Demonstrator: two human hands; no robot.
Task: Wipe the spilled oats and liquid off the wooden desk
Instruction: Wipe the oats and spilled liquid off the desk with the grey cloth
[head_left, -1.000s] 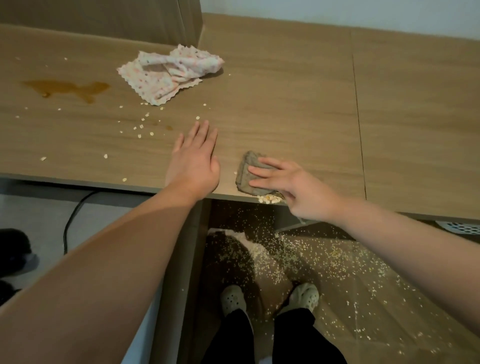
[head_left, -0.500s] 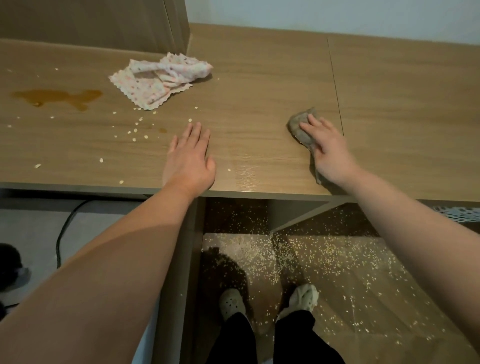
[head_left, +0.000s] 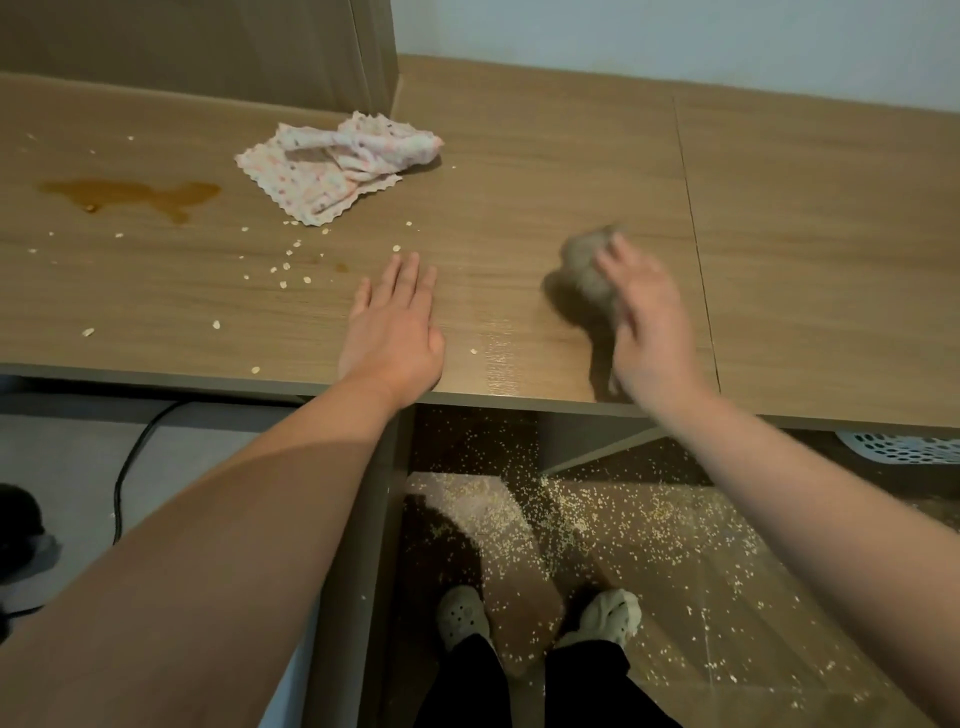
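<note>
Since the right hand (head_left: 644, 322) shoved its sweepings over the front edge of the desk (head_left: 519, 156) a second ago, it has carried the grey cloth (head_left: 584, 265) back up beside the seam toward the right end and is now sweeping leftward, blurred; its fingers look stretched over the cloth, but whether they pinch it cannot be told. The left hand (head_left: 392, 322) has stayed flat by the front edge, fingers straight and close together. That middle patch looks cleared, so the work likely shifts left: loose oats (head_left: 291, 260) still dot the left half, and the brown liquid (head_left: 130, 192) near the left end, beside the patterned cloth (head_left: 337, 161), is untouched
</note>
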